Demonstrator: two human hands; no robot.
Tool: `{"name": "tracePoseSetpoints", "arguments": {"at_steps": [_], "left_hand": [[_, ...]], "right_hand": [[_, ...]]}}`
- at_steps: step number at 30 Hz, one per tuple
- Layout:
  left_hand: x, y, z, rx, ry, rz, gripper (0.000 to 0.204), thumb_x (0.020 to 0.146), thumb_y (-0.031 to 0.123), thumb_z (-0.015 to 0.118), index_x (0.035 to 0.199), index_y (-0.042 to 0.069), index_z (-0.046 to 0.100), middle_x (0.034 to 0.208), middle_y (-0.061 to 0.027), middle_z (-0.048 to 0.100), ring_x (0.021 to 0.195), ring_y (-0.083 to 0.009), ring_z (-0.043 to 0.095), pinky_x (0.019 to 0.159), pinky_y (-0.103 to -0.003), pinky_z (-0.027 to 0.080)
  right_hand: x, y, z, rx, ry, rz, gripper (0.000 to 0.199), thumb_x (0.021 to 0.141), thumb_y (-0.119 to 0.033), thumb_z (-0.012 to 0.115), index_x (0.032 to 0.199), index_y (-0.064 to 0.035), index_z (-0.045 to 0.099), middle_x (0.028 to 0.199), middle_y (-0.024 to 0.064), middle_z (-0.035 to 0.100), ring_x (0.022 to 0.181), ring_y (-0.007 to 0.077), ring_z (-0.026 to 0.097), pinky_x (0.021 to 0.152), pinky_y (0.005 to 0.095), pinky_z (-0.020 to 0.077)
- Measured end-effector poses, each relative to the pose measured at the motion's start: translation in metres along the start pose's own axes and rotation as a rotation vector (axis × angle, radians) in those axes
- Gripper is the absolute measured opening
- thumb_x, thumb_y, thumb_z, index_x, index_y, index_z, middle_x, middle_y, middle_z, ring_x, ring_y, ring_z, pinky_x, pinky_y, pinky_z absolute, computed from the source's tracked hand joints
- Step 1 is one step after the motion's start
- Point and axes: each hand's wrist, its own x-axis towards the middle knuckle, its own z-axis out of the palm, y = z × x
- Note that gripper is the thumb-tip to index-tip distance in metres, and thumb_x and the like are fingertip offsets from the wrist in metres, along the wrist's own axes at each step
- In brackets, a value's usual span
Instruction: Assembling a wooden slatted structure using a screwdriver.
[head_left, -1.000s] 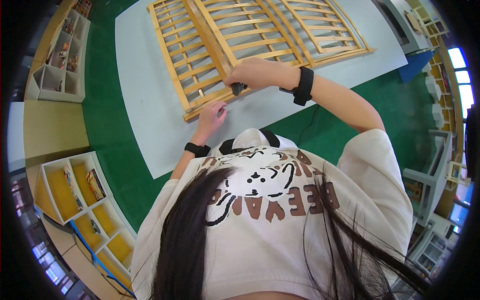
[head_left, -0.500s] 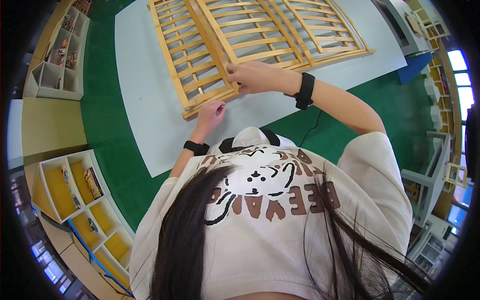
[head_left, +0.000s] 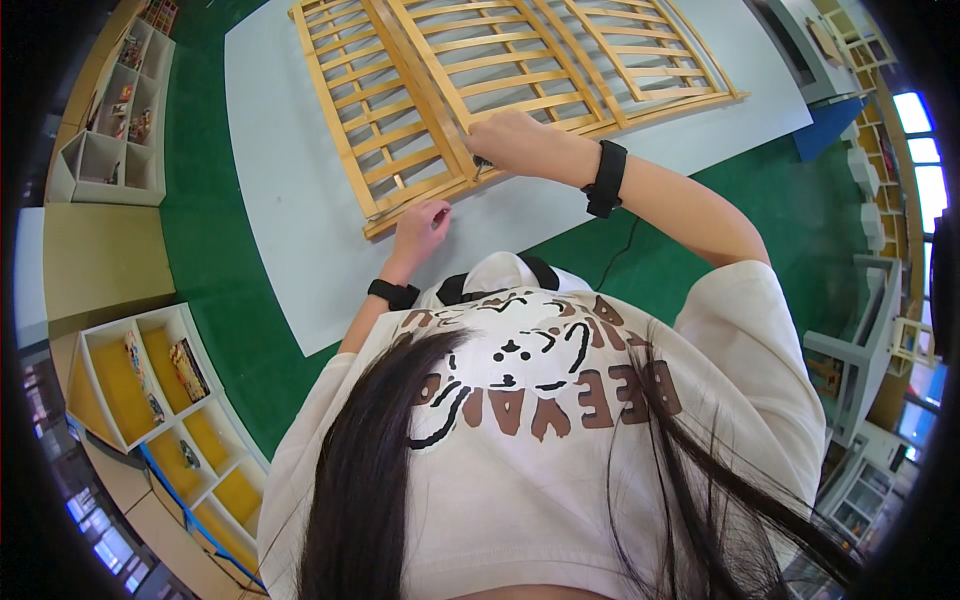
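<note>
A slatted light-wood frame (head_left: 520,78) of several hinged-looking panels lies flat on a large white surface (head_left: 270,200). My right hand (head_left: 520,145) is closed over its near rail, where two panels meet. Beneath those fingers a small dark piece shows against the wood; what it is and whether I grip it are too small to tell. Just in front of the frame's near left corner, my left hand (head_left: 423,228) is curled with fingertips together. A small dark bit shows at its fingertips, too small to name. Both wrists wear black bands.
White cubby shelves (head_left: 125,120) with small items stand at the far left, and a yellow-backed shelf unit (head_left: 160,385) is nearer. A grey cabinet (head_left: 815,60) stands at the far right. Along the green floor (head_left: 740,225) runs a black cable (head_left: 622,255).
My right hand has turned and shifted slightly right and up along the rail, so the dark piece beneath it shows more. The left hand stays almost where it was.
</note>
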Motion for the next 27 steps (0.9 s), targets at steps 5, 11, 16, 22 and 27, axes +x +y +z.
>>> {"name": "tracePoseSetpoints", "arguments": {"at_steps": [5,11,16,22,27], "left_hand": [[-0.001,-0.001,0.001,0.005,0.007,-0.008,0.009,0.068,0.006,0.057,0.077,0.004,0.059,0.071,-0.0090,0.059,0.062,-0.0230,0.056,0.058,-0.031,0.044],[-0.002,0.000,0.002,0.012,0.023,-0.016,0.009,0.067,0.007,0.058,0.076,0.005,0.059,0.069,-0.0082,0.059,0.059,-0.0219,0.055,0.055,-0.030,0.044],[-0.002,-0.001,0.004,-0.008,0.029,-0.004,0.008,0.067,0.008,0.059,0.074,0.005,0.059,0.067,-0.0081,0.059,0.057,-0.0218,0.054,0.055,-0.031,0.043],[-0.001,0.000,0.005,0.037,0.050,0.044,0.006,0.067,0.008,0.059,0.072,0.005,0.059,0.065,-0.0076,0.058,0.056,-0.0215,0.053,0.055,-0.031,0.042],[-0.002,0.001,0.003,0.047,0.045,0.050,0.005,0.067,0.008,0.059,0.071,0.005,0.058,0.064,-0.0073,0.058,0.055,-0.0216,0.053,0.055,-0.031,0.041]], "right_hand": [[-0.003,-0.009,-0.008,-0.202,-0.051,0.021,0.013,0.059,-0.003,0.060,0.071,-0.0050,0.056,0.077,0.0071,0.048,0.069,0.0209,0.057,0.048,0.0294,0.0437],[-0.004,-0.007,0.001,-0.207,0.104,0.013,0.013,0.059,-0.007,0.063,0.071,-0.0088,0.058,0.082,0.0031,0.047,0.076,0.0185,0.052,0.049,0.0278,0.0452],[0.000,-0.001,0.000,-0.033,0.091,-0.020,0.014,0.061,-0.016,0.064,0.071,-0.0069,0.059,0.084,0.0038,0.048,0.075,0.0199,0.051,0.053,0.0299,0.0475],[0.003,-0.010,0.001,-0.027,0.063,-0.017,0.012,0.065,-0.015,0.063,0.072,-0.0055,0.061,0.094,0.0043,0.050,0.084,0.0210,0.048,0.060,0.0293,0.0478],[0.001,-0.013,-0.002,0.211,0.086,-0.025,0.025,0.062,-0.002,0.061,0.087,-0.0042,0.057,0.103,0.0073,0.047,0.093,0.0252,0.045,0.069,0.0303,0.0467]]}}
